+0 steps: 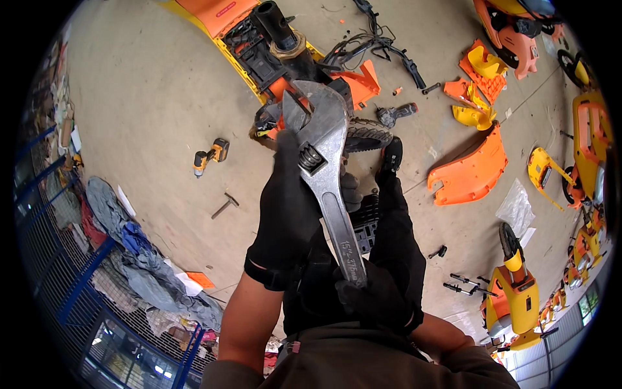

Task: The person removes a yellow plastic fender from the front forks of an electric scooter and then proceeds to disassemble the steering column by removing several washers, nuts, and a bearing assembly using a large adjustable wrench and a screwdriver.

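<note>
At the far left a blue-framed mesh structure (84,275) curves along the rim, with a heap of grey and blue cloth (139,275) lying beside it; an orange sheet (201,279) lies near the heap; further in, a yellow and black power tool (212,156) rests on the concrete floor (149,110), and a T-shaped tool (223,207) lies below it.

Toward the middle stands a partly stripped yellow and orange vehicle body (249,65), a thick black tube (275,24) rising from its front; nearer the person, the black-gloved left hand (285,201) is clamped round the neck of a large adjustable wrench (334,201), fingertips showing past its right edge; the wrench is held up in front of the person's lap, head uppermost, its jaws a little apart; whether it touches the vehicle body cannot be told; the gloved right hand (363,298) is closed on the lower end of the handle, so the hands are apart from each other on the one tool.

Beyond the wrench a black tyre (369,136) shows; to its right are a dark power tool (396,115), a curved orange panel (470,168), crumpled clear plastic (516,204) and a yellow scooter (518,298).
</note>
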Demonstrator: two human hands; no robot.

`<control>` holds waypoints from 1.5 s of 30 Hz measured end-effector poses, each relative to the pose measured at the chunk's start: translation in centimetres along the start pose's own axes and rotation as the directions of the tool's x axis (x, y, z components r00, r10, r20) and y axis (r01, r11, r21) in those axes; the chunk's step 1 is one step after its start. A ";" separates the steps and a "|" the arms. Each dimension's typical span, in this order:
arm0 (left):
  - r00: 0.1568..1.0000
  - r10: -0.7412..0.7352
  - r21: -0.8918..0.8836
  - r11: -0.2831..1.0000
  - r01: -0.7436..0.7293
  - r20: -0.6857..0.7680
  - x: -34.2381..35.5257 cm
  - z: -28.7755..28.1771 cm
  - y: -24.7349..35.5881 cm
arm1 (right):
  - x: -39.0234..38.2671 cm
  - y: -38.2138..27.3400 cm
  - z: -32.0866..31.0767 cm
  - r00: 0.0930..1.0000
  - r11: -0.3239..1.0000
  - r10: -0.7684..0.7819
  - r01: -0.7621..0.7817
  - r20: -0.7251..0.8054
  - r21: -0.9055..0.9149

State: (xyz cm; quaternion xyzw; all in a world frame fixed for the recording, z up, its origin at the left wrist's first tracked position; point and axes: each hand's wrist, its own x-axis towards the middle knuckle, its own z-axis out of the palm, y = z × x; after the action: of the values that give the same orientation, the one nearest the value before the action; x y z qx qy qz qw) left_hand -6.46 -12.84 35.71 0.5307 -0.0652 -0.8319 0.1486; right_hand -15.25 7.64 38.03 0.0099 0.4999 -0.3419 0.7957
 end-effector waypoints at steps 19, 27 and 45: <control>0.972 0.235 0.378 0.897 -0.227 0.027 -0.8 -0.2 -1.1 | 0.4 0.7 0.8 1.000 1.000 0.026 -0.026 -0.007 -0.005; 0.977 0.210 0.302 0.930 -0.210 0.034 -0.8 -0.7 0.1 | 0.9 -0.3 1.1 1.000 0.993 0.019 -0.021 -0.015 -0.113; 0.989 0.124 0.386 0.919 -0.085 -0.078 0.0 0.3 -0.1 | 2.3 2.7 -1.8 0.871 0.669 -0.479 0.441 0.105 -0.599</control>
State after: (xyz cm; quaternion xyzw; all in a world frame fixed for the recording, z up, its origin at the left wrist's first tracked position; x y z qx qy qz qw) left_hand -6.75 -12.78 35.84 0.5865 -0.2465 -0.7663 0.0898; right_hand -14.57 9.11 34.45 -0.3606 0.5923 -0.3526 0.6284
